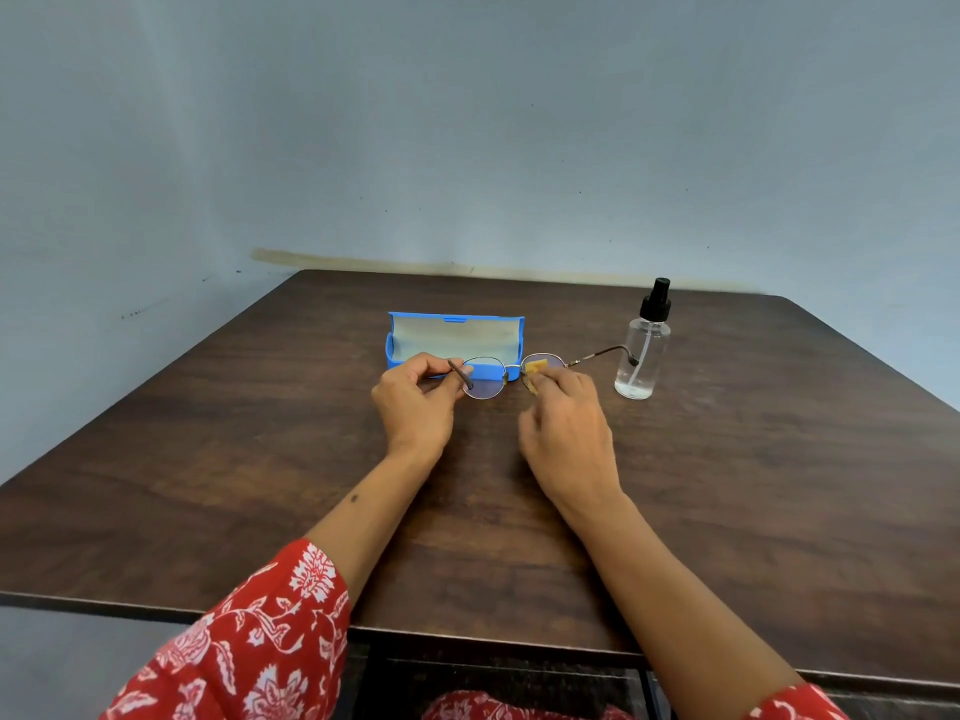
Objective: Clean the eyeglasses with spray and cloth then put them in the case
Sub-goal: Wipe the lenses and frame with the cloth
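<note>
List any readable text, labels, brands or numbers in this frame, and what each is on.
None readable.
Spray bottle: clear, black pump top, no label visible.
Blue case: open, plain lining, no print or logo visible.
Eyeglasses: thin metal frame, any marking on the temples too small to tell.
Yellow cloth: mostly hidden under the right hand, no print seen.
Sleeve: red with a white floral pattern, no words.

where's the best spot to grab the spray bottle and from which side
Grip the spray bottle round its clear, straight body, below the black nozzle, coming from its right side with the right hand. It stands upright on the table, so a sideways wrap probably suits. The eyeglasses arm tip lies across its left side, so the right looks freer.
</note>
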